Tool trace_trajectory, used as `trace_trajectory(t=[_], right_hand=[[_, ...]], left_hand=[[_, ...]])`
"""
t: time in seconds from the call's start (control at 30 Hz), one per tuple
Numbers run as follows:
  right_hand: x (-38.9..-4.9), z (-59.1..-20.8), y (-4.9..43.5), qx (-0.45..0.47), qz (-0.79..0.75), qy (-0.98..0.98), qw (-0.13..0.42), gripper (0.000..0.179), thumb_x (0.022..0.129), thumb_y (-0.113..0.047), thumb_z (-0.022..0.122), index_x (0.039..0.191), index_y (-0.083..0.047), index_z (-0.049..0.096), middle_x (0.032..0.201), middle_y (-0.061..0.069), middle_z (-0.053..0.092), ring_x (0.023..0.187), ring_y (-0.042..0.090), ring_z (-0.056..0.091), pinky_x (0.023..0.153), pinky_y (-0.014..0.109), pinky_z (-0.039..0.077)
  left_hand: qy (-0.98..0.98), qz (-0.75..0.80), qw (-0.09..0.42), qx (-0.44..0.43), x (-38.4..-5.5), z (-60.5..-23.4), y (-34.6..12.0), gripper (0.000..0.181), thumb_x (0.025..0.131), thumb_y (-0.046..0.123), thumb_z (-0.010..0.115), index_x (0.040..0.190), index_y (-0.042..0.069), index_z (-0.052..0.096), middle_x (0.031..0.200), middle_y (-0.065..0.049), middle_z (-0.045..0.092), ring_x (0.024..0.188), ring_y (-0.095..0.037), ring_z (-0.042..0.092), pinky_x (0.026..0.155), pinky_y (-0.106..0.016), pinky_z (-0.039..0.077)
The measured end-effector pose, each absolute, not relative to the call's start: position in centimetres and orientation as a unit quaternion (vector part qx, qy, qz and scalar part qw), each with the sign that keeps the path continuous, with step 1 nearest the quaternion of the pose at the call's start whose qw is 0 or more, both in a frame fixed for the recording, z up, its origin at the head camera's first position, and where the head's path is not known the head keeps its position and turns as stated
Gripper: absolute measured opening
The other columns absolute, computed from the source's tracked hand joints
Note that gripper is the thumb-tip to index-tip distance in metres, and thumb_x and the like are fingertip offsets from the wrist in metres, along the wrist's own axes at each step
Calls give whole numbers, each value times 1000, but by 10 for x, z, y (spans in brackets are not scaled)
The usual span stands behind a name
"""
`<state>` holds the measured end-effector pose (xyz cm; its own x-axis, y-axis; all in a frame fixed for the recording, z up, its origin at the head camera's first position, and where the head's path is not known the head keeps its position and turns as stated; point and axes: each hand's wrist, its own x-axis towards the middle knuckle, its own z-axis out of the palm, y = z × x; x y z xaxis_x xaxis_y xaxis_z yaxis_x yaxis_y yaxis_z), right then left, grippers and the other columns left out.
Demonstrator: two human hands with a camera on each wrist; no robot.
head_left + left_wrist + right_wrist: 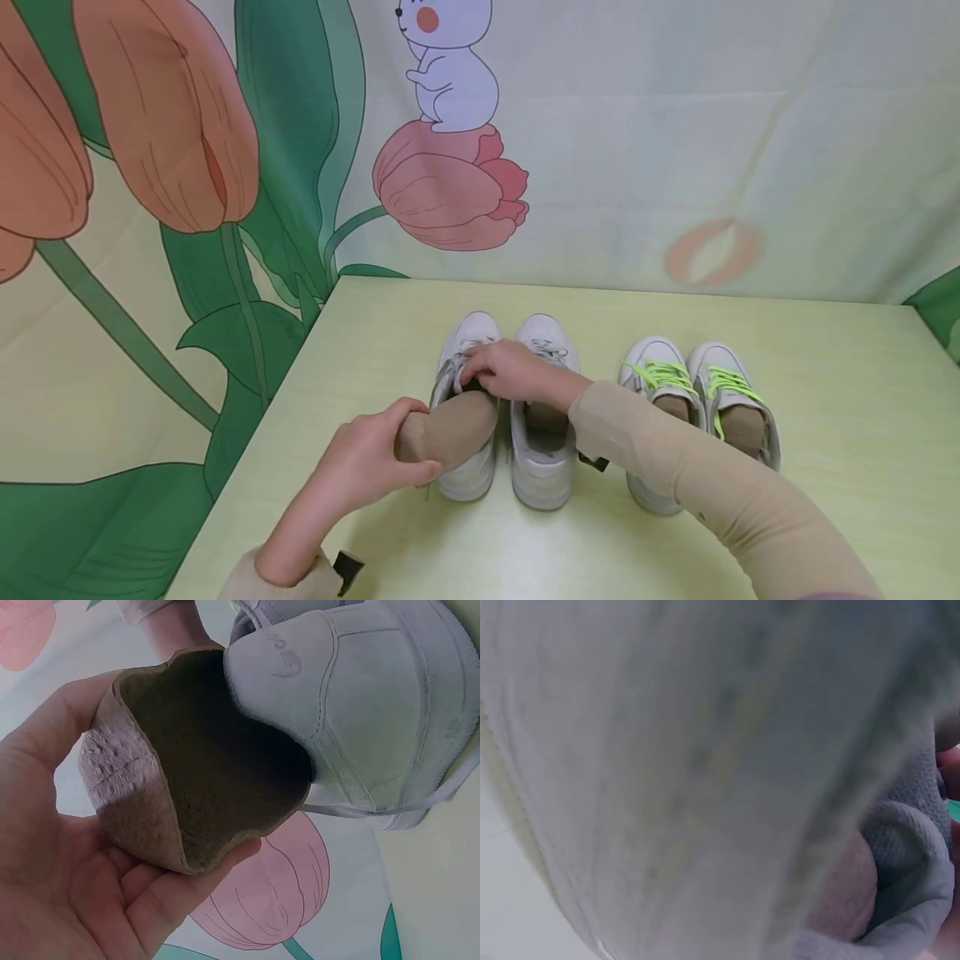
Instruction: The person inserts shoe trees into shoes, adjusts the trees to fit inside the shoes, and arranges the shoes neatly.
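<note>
A brown moulded-pulp shoe insert (453, 425), hollow in the left wrist view, slants into the opening of the leftmost white sneaker (467, 479). My left hand (367, 458) grips its rear end, thumb on one side and fingers on the other. At that sneaker's mouth, my right hand (510, 371) pinches the tongue, with curled fingertips partly hidden. The right wrist view catches grey lining (911, 840) and part of the insert (847, 892) behind a blurred pale shoe surface. Close on the right stands the matching sneaker (543, 483), a brown insert (546, 417) inside it.
Farther right, partly behind my right forearm, stand two white sneakers with neon-green laces (663, 375), brown inserts (742, 427) in them. All the shoes stand on a pale yellow-green tabletop (862, 433). A printed flower backdrop (600, 167) hangs behind.
</note>
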<state>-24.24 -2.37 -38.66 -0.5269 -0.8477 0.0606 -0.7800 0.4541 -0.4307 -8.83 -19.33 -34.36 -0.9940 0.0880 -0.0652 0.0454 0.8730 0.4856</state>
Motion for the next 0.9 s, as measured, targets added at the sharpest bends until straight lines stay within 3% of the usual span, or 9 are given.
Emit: trace_trajectory(t=[0.3,0.5,0.9], right_hand=[[-239,-389,-22,-485,-164,856,77,35,83,-5,46,109,-21,64,132,7,46,123,22,42,97,39,37],[-238,-388,-21,-483,-163,856,83,36,83,-5,46,111,-21,63,134,6,45,123,23,42,95,38,38],[-240,-388,-20,-487,-178,849,101,40,83,-1,43,113,-19,62,135,6,43,122,25,43,91,36,41]], left_hand=[[967,255,24,9,-84,-346,-184,51,64,36,74,107,16,55,88,-3,66,72,-15,58,63,-31,44],[970,244,-4,0,-82,-351,-177,51,63,36,73,105,13,56,77,-2,64,65,-15,56,60,-30,42],[985,164,-44,7,-84,-348,-158,51,63,37,72,96,4,54,59,-3,56,46,-15,47,43,-28,35]])
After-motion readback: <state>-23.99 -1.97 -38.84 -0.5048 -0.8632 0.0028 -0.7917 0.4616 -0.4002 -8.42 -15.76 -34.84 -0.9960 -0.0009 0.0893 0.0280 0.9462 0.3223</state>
